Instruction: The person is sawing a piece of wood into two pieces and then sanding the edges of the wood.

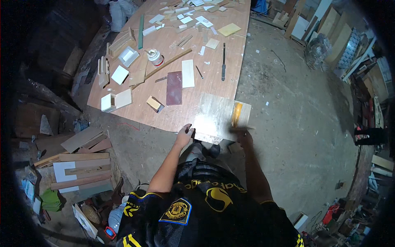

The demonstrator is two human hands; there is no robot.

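A pale, shiny wooden panel [212,113] lies at the near right corner of the table, its front edge toward my body. My left hand [185,134] is closed at the panel's near left corner, fingers curled against the edge. By the near right corner is my right hand [245,139], dark and blurred, so its fingers are hard to make out. Beside the panel's right edge, a light wooden piece [246,112] carries a curved orange strip [237,114]. A dark red rectangular sheet [174,88] rests to the left of the panel.
The table [160,117] also bears a pale board [188,73], a dark chisel-like tool [223,66], a white-capped jar [155,57], a small wooden block [154,103], white boxes and heaped offcuts [187,20]. Wood scraps [84,164] are stacked on the floor at left; boards lean at far right.
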